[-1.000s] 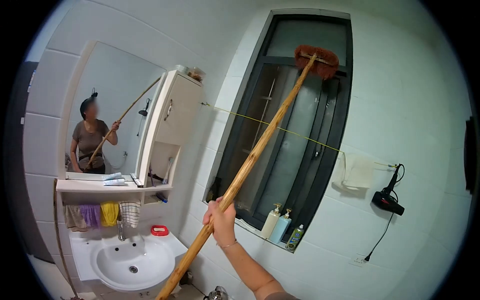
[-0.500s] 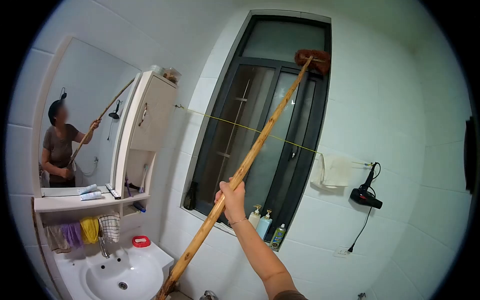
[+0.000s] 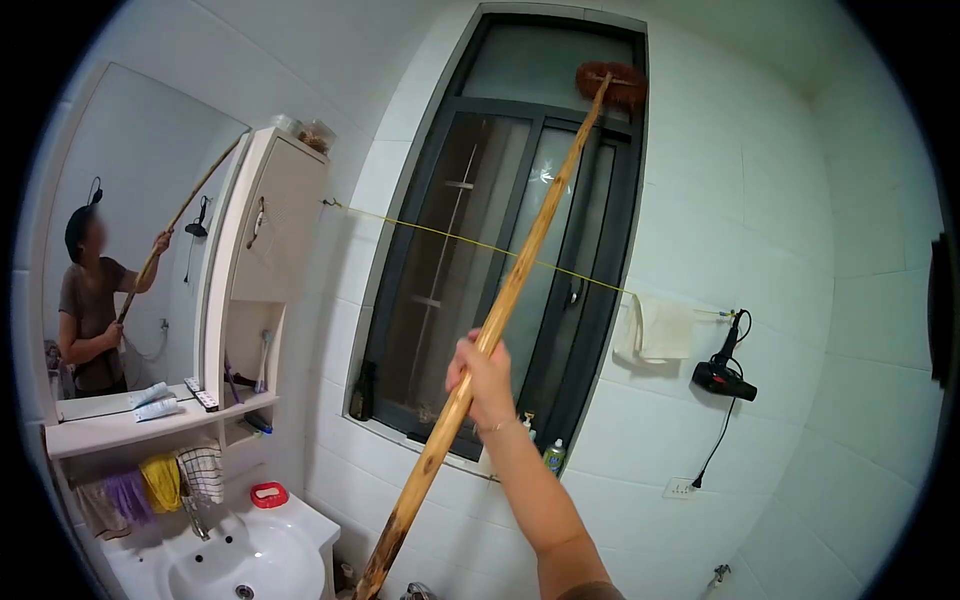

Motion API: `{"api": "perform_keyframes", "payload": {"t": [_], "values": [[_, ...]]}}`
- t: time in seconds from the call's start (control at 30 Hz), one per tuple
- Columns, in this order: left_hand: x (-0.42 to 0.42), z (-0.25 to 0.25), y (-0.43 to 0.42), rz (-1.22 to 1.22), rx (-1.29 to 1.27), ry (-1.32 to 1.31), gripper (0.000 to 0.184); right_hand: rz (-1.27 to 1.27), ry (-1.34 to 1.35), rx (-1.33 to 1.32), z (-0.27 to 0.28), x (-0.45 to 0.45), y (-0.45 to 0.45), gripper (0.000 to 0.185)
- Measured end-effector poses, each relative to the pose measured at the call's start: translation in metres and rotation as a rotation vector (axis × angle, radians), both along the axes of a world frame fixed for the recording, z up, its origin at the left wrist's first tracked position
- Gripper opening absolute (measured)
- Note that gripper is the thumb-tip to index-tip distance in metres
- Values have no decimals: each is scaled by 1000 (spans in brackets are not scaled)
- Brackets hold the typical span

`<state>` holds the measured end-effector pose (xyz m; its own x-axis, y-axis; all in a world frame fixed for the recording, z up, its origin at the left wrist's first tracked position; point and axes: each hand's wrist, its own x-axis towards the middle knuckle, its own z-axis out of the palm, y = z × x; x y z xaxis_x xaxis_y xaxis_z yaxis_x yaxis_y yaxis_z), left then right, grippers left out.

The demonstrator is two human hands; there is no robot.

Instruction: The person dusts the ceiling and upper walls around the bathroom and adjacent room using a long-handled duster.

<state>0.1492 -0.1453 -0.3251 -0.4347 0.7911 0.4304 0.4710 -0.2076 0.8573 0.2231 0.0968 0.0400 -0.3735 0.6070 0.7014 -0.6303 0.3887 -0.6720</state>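
Observation:
My right hand is closed around the middle of a long wooden pole, the handle of a brush with a reddish-brown bristly head. The head lies against the upper right of the dark-framed window, over the top pane and its frame. From there the pole slants down to the lower left and leaves the view at the bottom. My left hand shows only as a reflection in the mirror, where it grips the pole lower down.
A yellow cord crosses before the window, with a pale towel and a black hair dryer at its right. Bottles stand on the sill. To the left are a narrow cabinet and a white sink.
The brush head has slid upward on the window, off the crossbar toward the top pane. My right hand has moved right and slightly up with the pole. The view has shifted a little.

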Motion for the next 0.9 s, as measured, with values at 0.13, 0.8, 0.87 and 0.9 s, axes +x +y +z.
{"api": "perform_keyframes", "payload": {"t": [0.13,0.8,0.87,0.9], "values": [[-7,40,60,-53,130,-322,26,25,52,64,53,-11,46,27],[-100,258,192,287,367,132,41,58,113,170,174,-119,100,17],[-115,254,200,303,409,55,40,65,91,114,176,-133,99,16],[-121,257,198,323,367,64,43,94,108,105,176,-141,100,15]]}}
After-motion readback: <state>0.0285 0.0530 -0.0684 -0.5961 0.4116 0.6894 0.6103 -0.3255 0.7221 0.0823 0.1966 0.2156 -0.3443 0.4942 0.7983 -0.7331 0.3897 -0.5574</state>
